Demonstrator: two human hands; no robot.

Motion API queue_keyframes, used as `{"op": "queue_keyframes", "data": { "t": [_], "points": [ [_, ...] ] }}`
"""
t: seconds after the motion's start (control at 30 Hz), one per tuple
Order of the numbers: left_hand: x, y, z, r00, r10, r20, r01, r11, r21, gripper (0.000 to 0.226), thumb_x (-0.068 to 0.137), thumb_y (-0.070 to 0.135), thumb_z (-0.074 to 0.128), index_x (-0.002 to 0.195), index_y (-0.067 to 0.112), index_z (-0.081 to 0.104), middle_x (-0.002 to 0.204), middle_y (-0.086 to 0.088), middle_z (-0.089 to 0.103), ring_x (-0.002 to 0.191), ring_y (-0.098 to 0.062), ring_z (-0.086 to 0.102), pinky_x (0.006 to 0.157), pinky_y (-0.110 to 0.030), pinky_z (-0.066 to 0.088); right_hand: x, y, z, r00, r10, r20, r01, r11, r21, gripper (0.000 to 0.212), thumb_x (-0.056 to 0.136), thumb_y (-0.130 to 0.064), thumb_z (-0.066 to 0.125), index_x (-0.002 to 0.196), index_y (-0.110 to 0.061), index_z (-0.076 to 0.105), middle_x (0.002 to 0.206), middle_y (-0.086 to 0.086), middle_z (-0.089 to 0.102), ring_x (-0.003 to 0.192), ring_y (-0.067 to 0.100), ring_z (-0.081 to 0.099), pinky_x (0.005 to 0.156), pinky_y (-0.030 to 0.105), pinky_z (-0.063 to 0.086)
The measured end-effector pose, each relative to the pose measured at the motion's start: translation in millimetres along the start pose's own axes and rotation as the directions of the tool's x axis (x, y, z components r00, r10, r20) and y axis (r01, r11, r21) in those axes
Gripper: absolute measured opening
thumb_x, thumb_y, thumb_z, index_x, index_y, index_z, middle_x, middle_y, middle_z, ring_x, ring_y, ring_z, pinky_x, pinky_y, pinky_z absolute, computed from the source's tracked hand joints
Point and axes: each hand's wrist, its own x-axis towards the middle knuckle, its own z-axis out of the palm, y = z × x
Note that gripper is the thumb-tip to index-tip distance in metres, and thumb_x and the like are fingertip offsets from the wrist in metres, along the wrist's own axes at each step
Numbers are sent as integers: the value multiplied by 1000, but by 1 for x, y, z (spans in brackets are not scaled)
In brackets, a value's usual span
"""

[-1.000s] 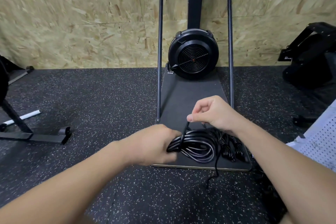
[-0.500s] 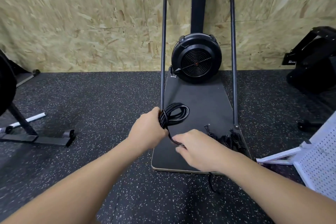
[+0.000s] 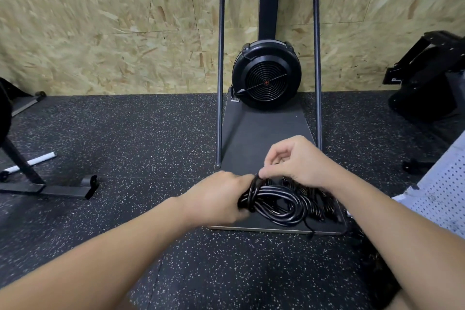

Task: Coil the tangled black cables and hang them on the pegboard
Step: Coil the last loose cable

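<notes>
The left hand [image 3: 219, 199] covered the near end of the coiled cable [image 3: 274, 202]. The right hand [image 3: 297, 163] hid part of the remaining cables [image 3: 319, 202]. The frame's right edge cut off the pegboard [image 3: 442, 184].

1. No text, brand or number can be read anywhere.
2. A small pale mark sits on the black equipment [image 3: 427, 75] at right — too small to make out.
</notes>
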Motion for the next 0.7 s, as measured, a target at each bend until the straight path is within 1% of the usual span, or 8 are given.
{"op": "queue_keyframes", "data": {
  "t": [0.1, 0.2, 0.27, 0.33, 0.4, 0.47, 0.57, 0.7],
  "points": [
    [-5, -1, -9, 995, -50, -82, 40, 992, -120, 29, 86, 30, 74, 99, 29, 48, 81, 3, 69, 74, -25, 65, 66, -38, 49, 2, 16, -13, 997, 77, -5, -76, 990, 122, 11, 88, -16, 91, 88, -7, 84, 82, 19, 79, 68, 22, 64, 67, 33, 51],
    [-7, -3, -12, 984, -141, -108, 104, 950, -295, 59, 86, 23, 79, 133, 42, 49, 83, 5, 72, 68, -13, 64, 70, -37, 54, 4, 30, -13, 993, 118, -11, -117, 990, 79, 10, 94, -20, 87, 90, -11, 87, 87, 12, 83, 76, 20, 75, 74, 34, 60],
    [-7, -6, -12, 983, -132, -125, 75, 921, -381, 75, 86, 18, 78, 146, 49, 45, 85, 5, 73, 67, -11, 64, 72, -35, 56, 6, 40, -9, 990, 137, 19, -137, 991, 1, 13, 98, -16, 84, 85, -14, 86, 83, 4, 82, 74, 13, 72, 72, 33, 58],
    [-6, -11, -9, 971, -145, -190, 50, 901, -431, 60, 87, 19, 80, 136, 44, 57, 93, 10, 75, 77, -11, 68, 77, -36, 58, 6, 51, -4, 986, 163, 41, -159, 983, -89, 32, 104, -15, 77, 72, -17, 78, 69, -4, 71, 63, 12, 58, 66, 33, 49],
    [-1, -21, -2, 942, -244, -229, 109, 871, -479, 48, 86, 23, 83, 126, 40, 63, 98, 15, 76, 85, -7, 69, 82, -35, 58, 3, 54, 0, 969, 233, 82, -224, 969, -105, 38, 110, -21, 68, 72, -17, 76, 65, -2, 64, 60, 17, 54, 66, 33, 46],
    [6, -34, 3, 893, -361, -268, 216, 868, -448, 41, 85, 30, 82, 121, 40, 64, 99, 18, 75, 90, -6, 71, 84, -37, 59, -2, 45, 6, 957, 256, 136, -242, 964, -112, 36, 112, -33, 63, 85, -14, 79, 69, -1, 66, 62, 17, 57, 67, 31, 50],
    [13, -52, 9, 819, -496, -290, 401, 855, -329, 32, 86, 37, 75, 112, 37, 57, 95, 13, 74, 88, -20, 72, 80, -44, 61, -14, 16, 31, 964, 188, 189, -151, 970, -192, 32, 108, -36, 63, 88, -14, 74, 71, -4, 68, 61, 11, 54, 66, 30, 49],
    [19, -50, 23, 843, -492, -217, 485, 870, -89, 38, 92, 39, 70, 114, 33, 39, 91, -4, 74, 83, -41, 71, 69, -44, 54, -27, -11, 59, 978, -3, 207, 77, 934, -349, 47, 108, -41, 60, 77, -7, 51, 67, 11, 58, 56, 11, 38, 61, 40, 41]
  ]
}}
